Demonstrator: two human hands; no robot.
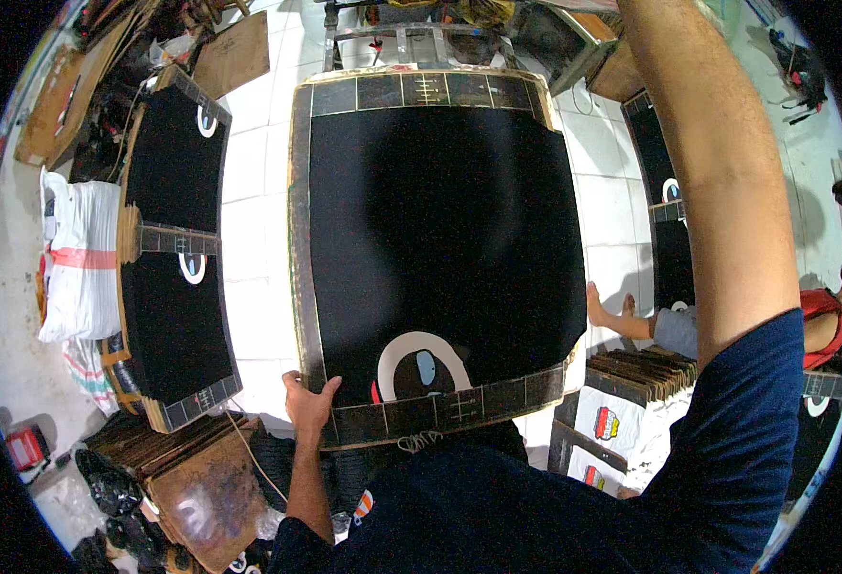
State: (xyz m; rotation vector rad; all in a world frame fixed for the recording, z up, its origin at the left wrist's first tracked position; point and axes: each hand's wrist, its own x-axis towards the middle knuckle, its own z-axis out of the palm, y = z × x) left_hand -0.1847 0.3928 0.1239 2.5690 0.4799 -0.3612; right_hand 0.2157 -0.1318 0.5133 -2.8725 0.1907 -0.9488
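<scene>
A large board (301,210) lies centred, with dark, lined strips along top and bottom and black fabric (440,220) across its middle. A printed cartoon shape (411,349) in cream, brown, light blue and red shows at the fabric's lower edge. My left hand (311,402) grips the board's lower left corner, thumb on the edge. My right arm stretches up along the right side; its hand is beyond the top edge of the picture.
Similar printing boards with black fabric stand left (167,316) and right (674,258). White bundles (81,273) lie left; stacked boards (201,483) lower left. Another person's bare leg (622,320) rests on the tiled floor (253,239) at right. A metal frame (411,48) is behind.
</scene>
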